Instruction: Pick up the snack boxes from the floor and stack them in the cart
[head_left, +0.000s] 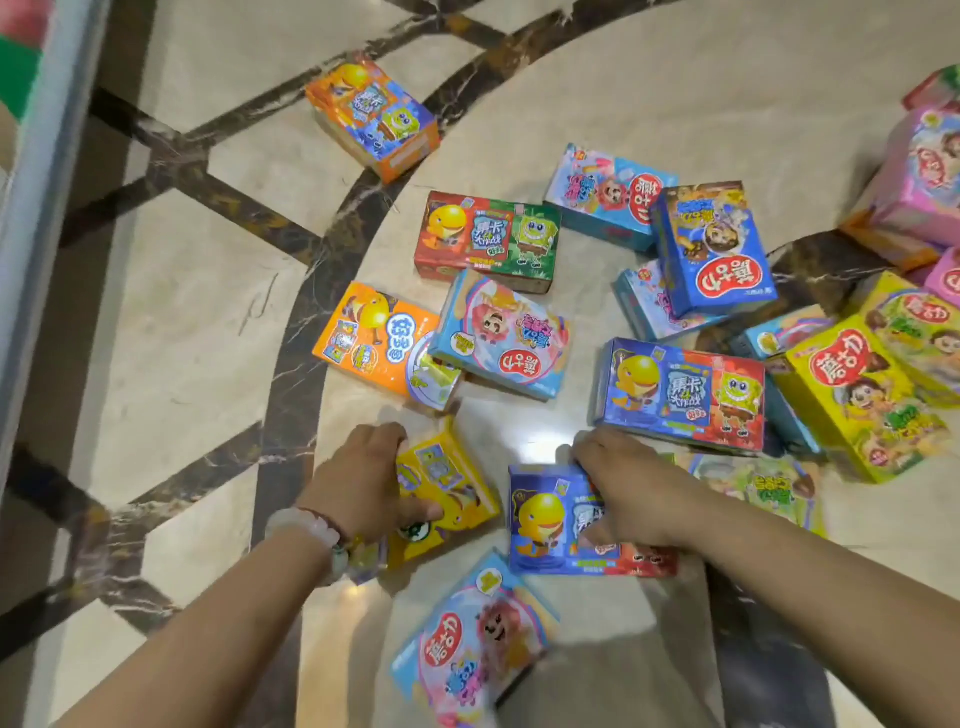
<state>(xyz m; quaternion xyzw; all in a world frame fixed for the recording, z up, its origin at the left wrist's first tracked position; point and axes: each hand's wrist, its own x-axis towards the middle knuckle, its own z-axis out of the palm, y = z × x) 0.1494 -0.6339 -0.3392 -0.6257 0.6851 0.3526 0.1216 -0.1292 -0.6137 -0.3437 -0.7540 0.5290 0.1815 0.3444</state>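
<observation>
Several colourful snack boxes lie scattered on the marble floor (218, 312). My left hand (363, 478) grips a yellow box (457, 483) near the bottom centre, thumb across its top face. My right hand (623, 493) grips a blue box with a yellow fish (545, 525), fingers over its far edge and thumb on its top. Just beyond lie a larger blue-and-red box (680, 395), an orange box (374, 338) and a light blue box (498, 332). A light blue and pink box (467, 644) lies nearest me. No cart shows in view.
A red-and-green box (488, 239) and an orange box (371, 114) lie further off. Yellow boxes (857, 395), blue boxes (711, 244) and pink boxes (914, 176) crowd the right side. A pale vertical edge (47, 182) runs down the left.
</observation>
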